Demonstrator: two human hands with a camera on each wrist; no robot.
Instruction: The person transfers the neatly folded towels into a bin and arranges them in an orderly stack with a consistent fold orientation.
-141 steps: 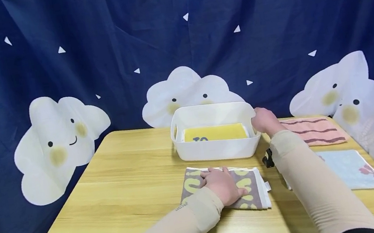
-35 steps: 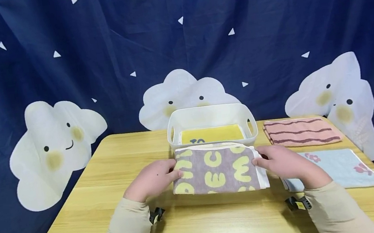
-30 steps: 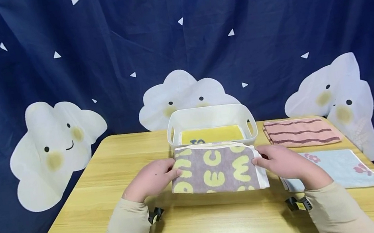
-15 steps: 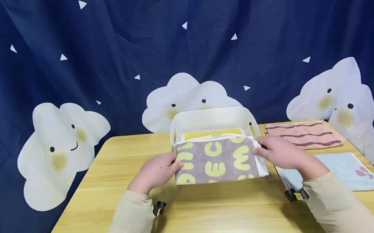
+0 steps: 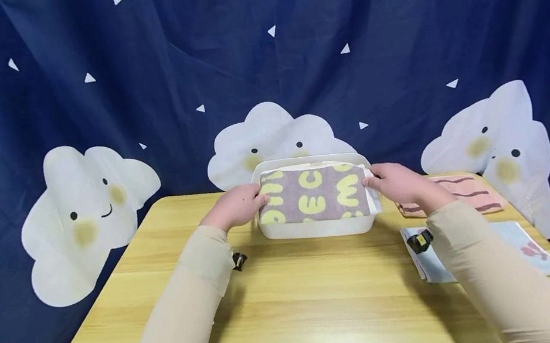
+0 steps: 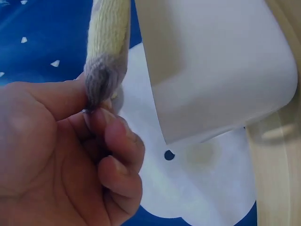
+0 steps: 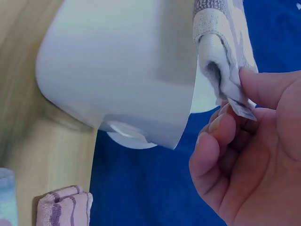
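Note:
Between my two hands hangs a folded towel point(image 5: 313, 195), mauve-grey with yellow letters and a white border. My left hand point(image 5: 237, 205) pinches its left edge; in the left wrist view the thumb and fingers close on a folded corner point(image 6: 106, 56). At the opposite edge my right hand point(image 5: 405, 184) pinches the white-bordered end point(image 7: 221, 61). The towel is held over the white plastic basket point(image 5: 316, 230), covering most of its opening and part of its front. In both wrist views the towel is above the basket's rim. The yellow towel inside is hidden from the head view.
To the right lie a folded pink striped towel point(image 5: 470, 192) and, nearer, a light blue towel point(image 5: 523, 244) with pink flowers, partly behind my right arm. The wooden table point(image 5: 306, 309) ends at a dark blue curtain point(image 5: 160, 82) with cloud prints.
The mauve towel was flat on the table under my left hand. Both hands then lifted it and carried it forward and up, from in front of the basket to over it.

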